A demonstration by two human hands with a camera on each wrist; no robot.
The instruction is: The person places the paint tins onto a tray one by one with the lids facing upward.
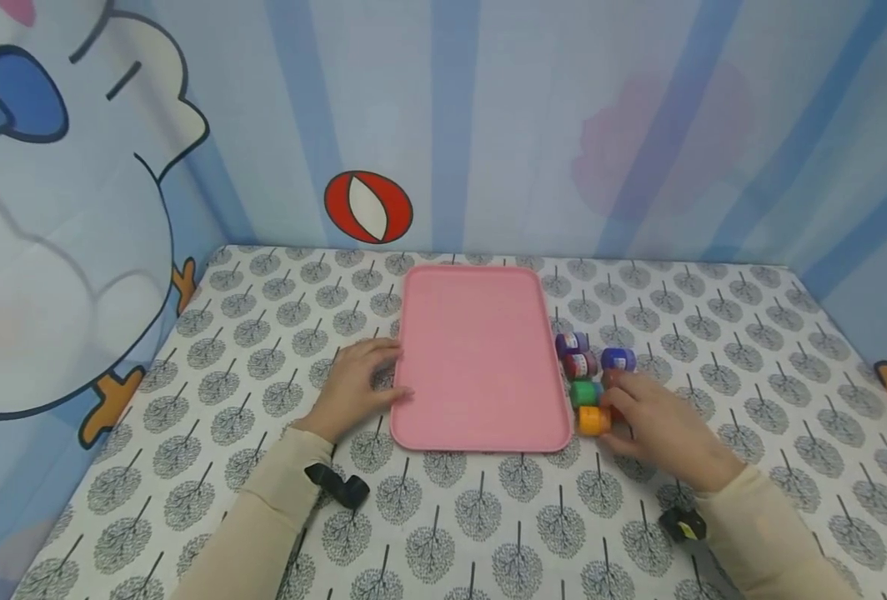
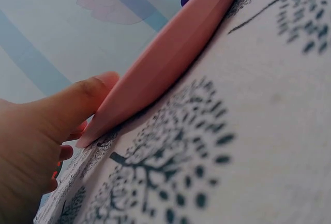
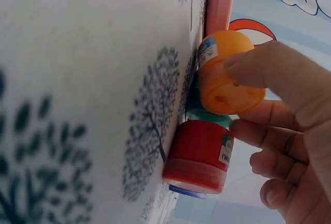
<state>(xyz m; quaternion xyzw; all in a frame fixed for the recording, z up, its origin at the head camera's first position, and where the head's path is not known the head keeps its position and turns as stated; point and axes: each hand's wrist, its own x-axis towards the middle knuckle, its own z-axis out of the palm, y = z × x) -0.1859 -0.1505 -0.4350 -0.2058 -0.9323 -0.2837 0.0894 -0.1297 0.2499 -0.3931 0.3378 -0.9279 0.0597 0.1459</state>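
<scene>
One orange jar (image 3: 223, 92) sits between pinching fingers of the right hand (image 1: 657, 425), red jar (image 3: 199, 149) beside them; the left hand (image 1: 357, 379) rests loose fingers against the tray (image 1: 481, 358).

Red jar (image 3: 196, 146): mostly covered by the right hand (image 1: 661, 429) in the head view
Green jar (image 1: 584, 393): largely behind the orange jar (image 1: 593, 422) in the right wrist view
Orange jar's label (image 3: 208, 51): blurred past reading
Pink tray (image 1: 481, 358): cut by the top edge in both wrist views
Sleeves (image 1: 252, 517): cut off below in the head view
</scene>
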